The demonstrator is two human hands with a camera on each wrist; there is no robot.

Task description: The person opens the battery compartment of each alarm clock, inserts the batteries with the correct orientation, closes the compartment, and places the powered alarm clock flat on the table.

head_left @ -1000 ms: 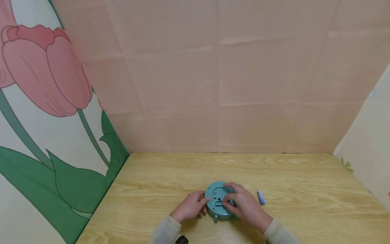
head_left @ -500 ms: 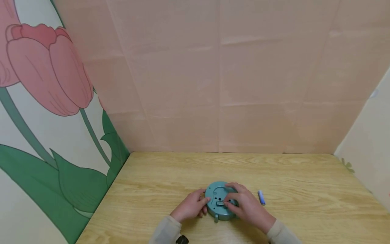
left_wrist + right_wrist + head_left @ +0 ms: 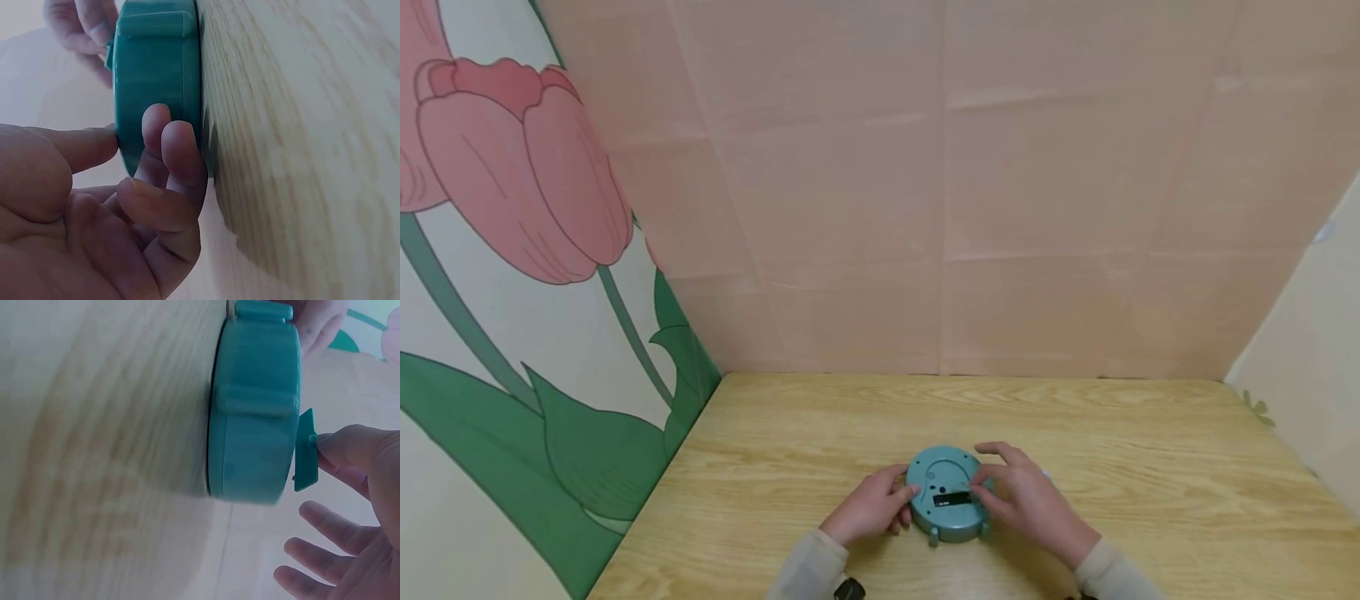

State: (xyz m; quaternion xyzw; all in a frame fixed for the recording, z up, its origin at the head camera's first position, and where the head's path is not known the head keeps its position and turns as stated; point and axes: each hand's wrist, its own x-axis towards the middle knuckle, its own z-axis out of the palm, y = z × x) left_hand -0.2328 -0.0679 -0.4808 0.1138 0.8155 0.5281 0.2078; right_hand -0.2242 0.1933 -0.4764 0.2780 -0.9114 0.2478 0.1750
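A round teal clock (image 3: pixel 946 467) lies back side up on the table, two stubby feet at its near edge. The dark slot of its battery compartment (image 3: pixel 952 499) is exposed. My left hand (image 3: pixel 868 504) grips the clock's left edge, thumb on the back and fingertips (image 3: pixel 178 147) against the side wall. Between thumb and forefinger, my right hand (image 3: pixel 1033 504) pinches the small teal battery cover (image 3: pixel 306 453), tilted just off the clock's back in the right wrist view. The other right fingers are spread loosely.
Behind the right hand, a sliver of a blue cylindrical battery (image 3: pixel 1047 473) shows. The wood-grain table (image 3: pixel 805 417) meets a pinkish sheet (image 3: pixel 850 317) at the back. A tulip-painted wall (image 3: pixel 580 350) stands left, a pale wall (image 3: pixel 1307 358) right.
My right hand has lifted the battery cover off and drawn it right, baring the dark slot. That hand now hides most of the blue battery. The left hand keeps its hold.
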